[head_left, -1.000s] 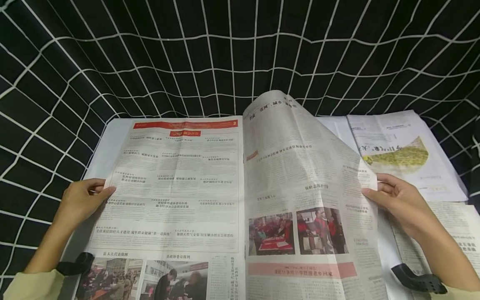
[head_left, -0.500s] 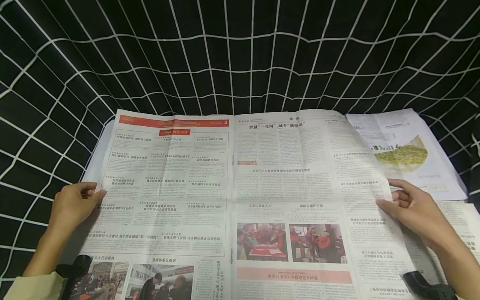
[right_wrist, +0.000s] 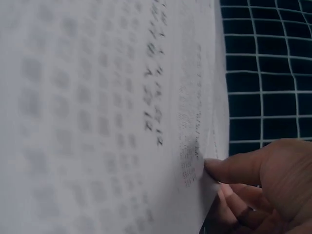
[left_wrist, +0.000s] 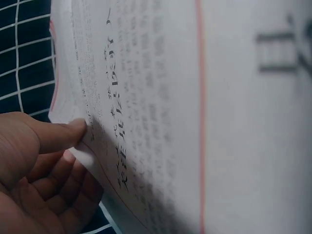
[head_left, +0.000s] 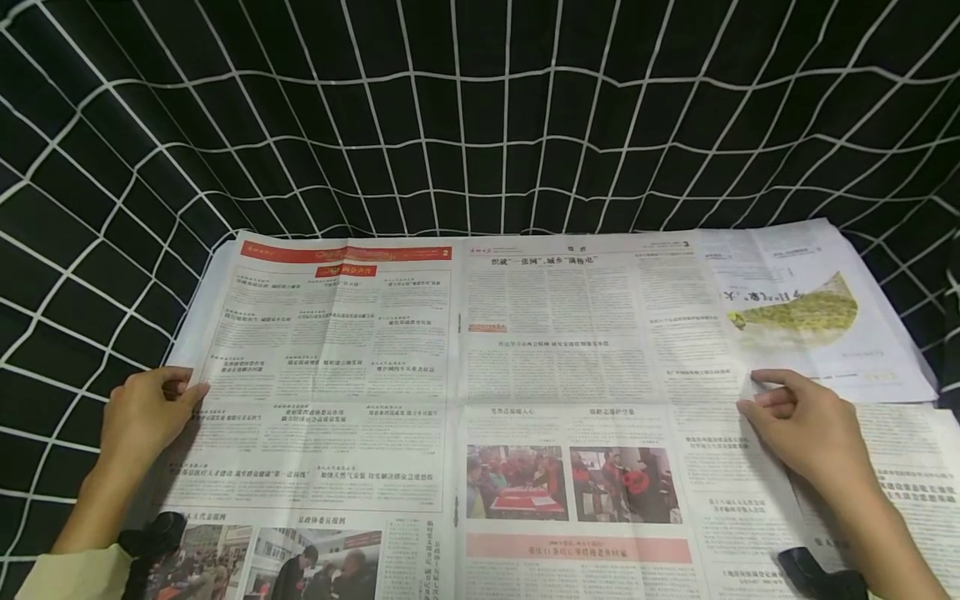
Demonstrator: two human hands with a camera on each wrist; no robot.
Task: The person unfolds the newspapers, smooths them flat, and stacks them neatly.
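Note:
A newspaper [head_left: 555,392] lies spread wide across the table, its two facing pages nearly flat. Printed text and photos cover both pages, with a red banner along the top of the left one. My left hand [head_left: 146,421] pinches the outer left edge; in the left wrist view the thumb is on the printed face and the curled fingers are behind the sheet [left_wrist: 180,122]. At the opposite edge, my right hand [head_left: 813,429] pinches the right page between thumb and fingers, as the right wrist view of the sheet [right_wrist: 107,170] also shows. The paper's bottom is cut off by the frame.
To the right lie more printed sheets: one with a green and yellow picture [head_left: 806,312] and another newspaper page [head_left: 892,467] partly under my right forearm. A black cloth with a white grid [head_left: 480,117] rises behind and beside the white table [head_left: 197,312].
The right page, raised and curling at its top a second ago, has come down flat beside the left page. My right hand went outward, then back inward slightly. Both hands kept their hold.

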